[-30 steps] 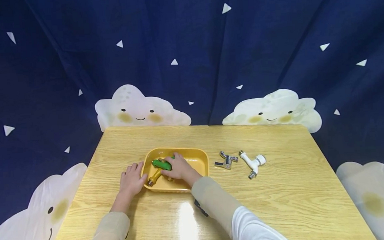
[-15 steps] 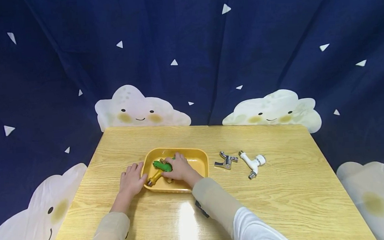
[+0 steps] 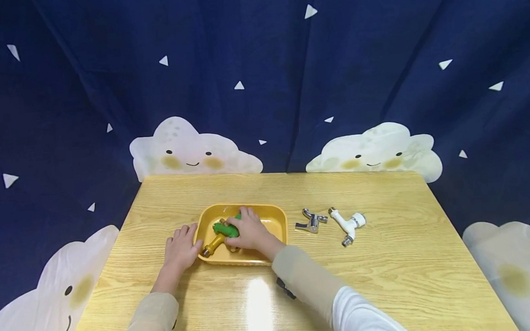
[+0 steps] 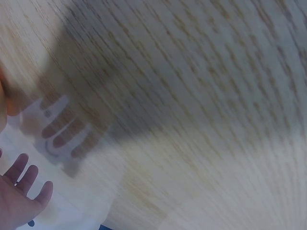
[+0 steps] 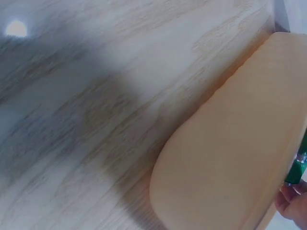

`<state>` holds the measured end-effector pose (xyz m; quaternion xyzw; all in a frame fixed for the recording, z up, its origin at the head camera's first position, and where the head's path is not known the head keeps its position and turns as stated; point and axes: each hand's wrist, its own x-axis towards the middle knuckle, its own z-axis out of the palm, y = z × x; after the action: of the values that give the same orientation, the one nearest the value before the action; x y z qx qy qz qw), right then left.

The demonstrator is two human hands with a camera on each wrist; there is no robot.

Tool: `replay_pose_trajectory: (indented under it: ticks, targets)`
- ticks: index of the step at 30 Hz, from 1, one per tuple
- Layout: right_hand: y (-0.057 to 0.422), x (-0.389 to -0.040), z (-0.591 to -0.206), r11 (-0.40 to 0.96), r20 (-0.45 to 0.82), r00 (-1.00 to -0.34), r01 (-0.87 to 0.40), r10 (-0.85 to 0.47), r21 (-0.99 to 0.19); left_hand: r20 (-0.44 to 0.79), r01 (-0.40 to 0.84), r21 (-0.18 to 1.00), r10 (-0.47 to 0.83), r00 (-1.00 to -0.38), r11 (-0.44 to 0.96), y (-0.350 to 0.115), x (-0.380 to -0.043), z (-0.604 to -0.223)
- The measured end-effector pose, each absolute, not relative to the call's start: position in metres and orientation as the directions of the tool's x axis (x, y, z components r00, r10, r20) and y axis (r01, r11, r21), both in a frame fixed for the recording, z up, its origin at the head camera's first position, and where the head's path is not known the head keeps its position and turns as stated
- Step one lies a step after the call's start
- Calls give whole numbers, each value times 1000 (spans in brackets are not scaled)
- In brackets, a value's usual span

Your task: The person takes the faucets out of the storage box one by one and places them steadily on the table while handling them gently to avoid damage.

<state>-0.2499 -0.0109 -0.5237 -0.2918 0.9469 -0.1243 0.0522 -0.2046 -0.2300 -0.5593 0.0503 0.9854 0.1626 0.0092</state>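
Note:
My right hand (image 3: 252, 232) reaches into a yellow plastic tray (image 3: 276, 229) and grips a green tap (image 3: 225, 230), which it partly covers. Below that, a yellow tap (image 3: 212, 245) slants toward the tray's near left corner. Brass-coloured parts show around the green tap, but my fingers hide most of them. At the tray's left end, my left hand (image 3: 180, 249) lies with its fingers extended and its thumb by the rim. In the right wrist view, a bit of the green tap (image 5: 296, 170) and my fingertips appear past the tray wall (image 5: 225, 139).
Right of the tray, a chrome tap (image 3: 313, 221) and a white tap (image 3: 349, 224) lie on the wooden table (image 3: 392, 269). A dark blue curtain (image 3: 257, 58) with clouds hangs behind the table.
The green tap has shifted slightly right within the tray, with my right hand on it. My right forearm has moved a little right. My left hand keeps its place.

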Motion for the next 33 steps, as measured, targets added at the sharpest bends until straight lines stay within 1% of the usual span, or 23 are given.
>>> replay_pose_trajectory:
  ticks: [6, 18, 22, 33]
  targets:
    - [0, -249, -515, 774, 14, -807, -572, -591, -271, -9, 96, 328, 105, -994, 940, -231, -205, -558]
    - [26, -242, -502, 726, 165, -781, -622, -603, -292, 7, 104, 331, 108, -994, 938, -230, -204, -558]
    - [39, -240, -500, 709, 206, -780, -624, -591, -327, 8, 104, 332, 108, -994, 938, -229, -204, -557]
    - [78, -228, -494, 734, 292, -806, -590, -514, -337, 19, 103, 323, 102, -995, 941, -230, -203, -559]
